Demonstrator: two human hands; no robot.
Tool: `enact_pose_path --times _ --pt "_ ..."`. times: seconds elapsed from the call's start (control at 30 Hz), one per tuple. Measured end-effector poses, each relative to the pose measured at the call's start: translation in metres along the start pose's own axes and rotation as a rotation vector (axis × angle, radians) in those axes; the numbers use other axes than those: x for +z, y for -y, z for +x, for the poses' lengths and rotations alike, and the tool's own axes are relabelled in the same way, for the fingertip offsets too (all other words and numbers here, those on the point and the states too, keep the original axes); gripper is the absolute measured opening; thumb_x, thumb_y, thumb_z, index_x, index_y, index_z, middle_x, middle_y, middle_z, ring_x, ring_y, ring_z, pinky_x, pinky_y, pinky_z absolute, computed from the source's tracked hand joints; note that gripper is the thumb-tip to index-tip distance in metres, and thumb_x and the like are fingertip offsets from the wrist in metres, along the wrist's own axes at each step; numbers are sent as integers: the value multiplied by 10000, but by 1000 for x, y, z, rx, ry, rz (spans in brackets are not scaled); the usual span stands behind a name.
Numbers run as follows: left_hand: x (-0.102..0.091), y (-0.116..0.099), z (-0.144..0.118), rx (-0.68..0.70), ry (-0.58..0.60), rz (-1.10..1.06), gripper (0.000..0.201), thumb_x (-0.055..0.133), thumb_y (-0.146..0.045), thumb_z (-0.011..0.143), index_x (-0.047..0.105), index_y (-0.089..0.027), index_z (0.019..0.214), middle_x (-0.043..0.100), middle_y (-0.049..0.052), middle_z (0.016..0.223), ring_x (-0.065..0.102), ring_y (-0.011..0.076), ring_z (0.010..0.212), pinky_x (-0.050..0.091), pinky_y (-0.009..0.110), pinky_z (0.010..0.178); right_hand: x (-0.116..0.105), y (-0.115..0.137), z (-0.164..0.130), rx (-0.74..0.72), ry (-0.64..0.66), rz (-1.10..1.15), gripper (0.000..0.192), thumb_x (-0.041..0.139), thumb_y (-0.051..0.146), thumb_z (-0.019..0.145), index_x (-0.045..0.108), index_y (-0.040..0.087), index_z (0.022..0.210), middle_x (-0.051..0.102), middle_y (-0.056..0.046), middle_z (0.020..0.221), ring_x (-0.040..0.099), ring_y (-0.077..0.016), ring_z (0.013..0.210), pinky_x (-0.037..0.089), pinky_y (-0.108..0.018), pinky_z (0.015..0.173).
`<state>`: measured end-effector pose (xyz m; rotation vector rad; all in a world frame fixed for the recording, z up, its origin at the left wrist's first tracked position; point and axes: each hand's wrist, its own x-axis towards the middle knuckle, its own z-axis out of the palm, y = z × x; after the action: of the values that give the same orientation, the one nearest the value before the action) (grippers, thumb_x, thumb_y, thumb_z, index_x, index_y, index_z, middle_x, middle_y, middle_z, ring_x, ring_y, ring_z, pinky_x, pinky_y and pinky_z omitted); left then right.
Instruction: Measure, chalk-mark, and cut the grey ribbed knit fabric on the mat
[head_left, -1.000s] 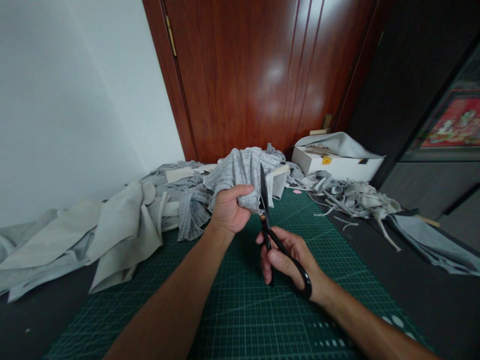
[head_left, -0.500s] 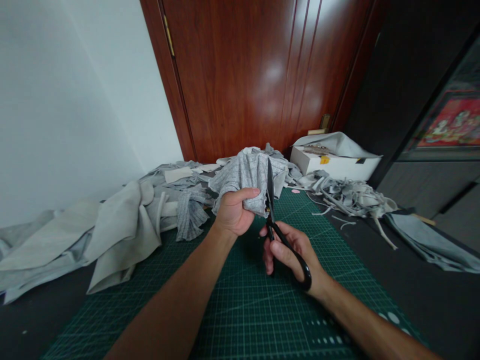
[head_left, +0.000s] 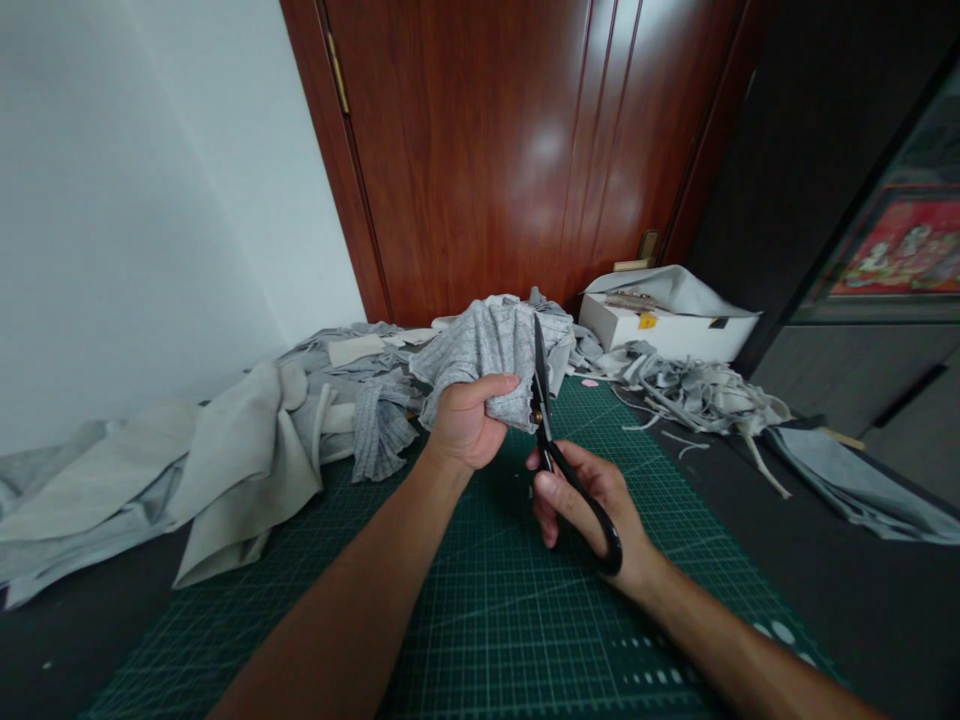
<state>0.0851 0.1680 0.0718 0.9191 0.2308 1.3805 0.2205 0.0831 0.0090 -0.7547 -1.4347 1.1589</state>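
My left hand (head_left: 472, 425) pinches a piece of grey ribbed fabric (head_left: 487, 345) between thumb and fingers, holding it up above the cutting mat. The fabric's loose folds drape away to the left and back. In my right hand (head_left: 581, 495) is a pair of black-handled scissors (head_left: 541, 375), its blades pointing away from me and upward. They lie against the right edge of the fabric, just beside my left fingertips. Beneath both hands is the green gridded cutting mat (head_left: 480, 620).
Left of the mat lie pale fabric pieces (head_left: 240, 440) and a grey ribbed scrap (head_left: 381, 425). On the right are a tangle of fabric strips (head_left: 697, 390), a folded grey cloth (head_left: 862, 485) and a white box (head_left: 667, 325). A wooden door (head_left: 480, 150) stands behind.
The fingers of my right hand and the scissors have shifted slightly, and the blades look a little more closed. My left hand still grips the fabric in nearly the same place.
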Motion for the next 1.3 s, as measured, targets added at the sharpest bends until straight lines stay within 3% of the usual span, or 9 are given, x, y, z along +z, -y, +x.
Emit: enact_pose_path --times 0.63,1.3 --pt "1 -2 -1 20 -28 3 705 786 -35 617 718 -183 1303 821 90 1143 734 373 1204 527 532 1119 3 0 1 75 -67 -31 417 839 537 830 596 213 929 524 100 484 465 -104 378 370 -221 410" --pt "2 -3 -2 -32 -52 20 647 780 -64 593 745 -156 1233 831 102 1067 750 403 1158 543 564 1088 4 -1 1 82 -64 -74 426 842 549 840 606 213 955 524 107 484 462 -99 367 370 -211 397"
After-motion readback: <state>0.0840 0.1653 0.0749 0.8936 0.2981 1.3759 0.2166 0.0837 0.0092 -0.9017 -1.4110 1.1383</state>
